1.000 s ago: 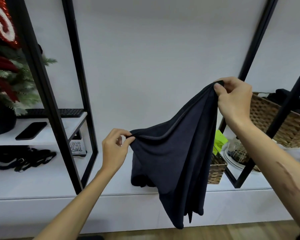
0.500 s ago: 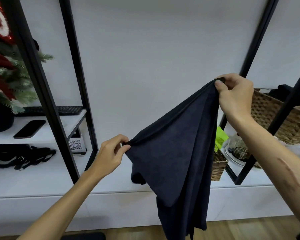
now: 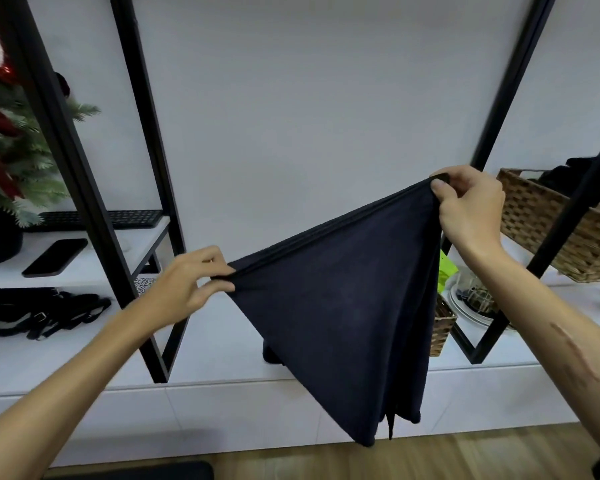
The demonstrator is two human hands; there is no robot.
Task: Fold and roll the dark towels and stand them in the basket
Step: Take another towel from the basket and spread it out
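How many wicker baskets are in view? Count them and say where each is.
2. A large basket on the right shelf, behind the right hand; a small basket lower down, partly hidden by the towel. More may be hidden.

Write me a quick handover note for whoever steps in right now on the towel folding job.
Left hand: pinches the lower end of the dark towel's top edge.
Right hand: pinches the higher end of that edge, up near the wicker basket.
Towel: held in the air, top edge taut and slanted, the rest hanging in front of the white shelf. Another dark piece of cloth lies on the shelf behind it.
Basket: on the right shelf, something dark inside; contents unclear.
Done: this towel is picked up and spread.
Left: fold it, roll it, stand it in the basket.
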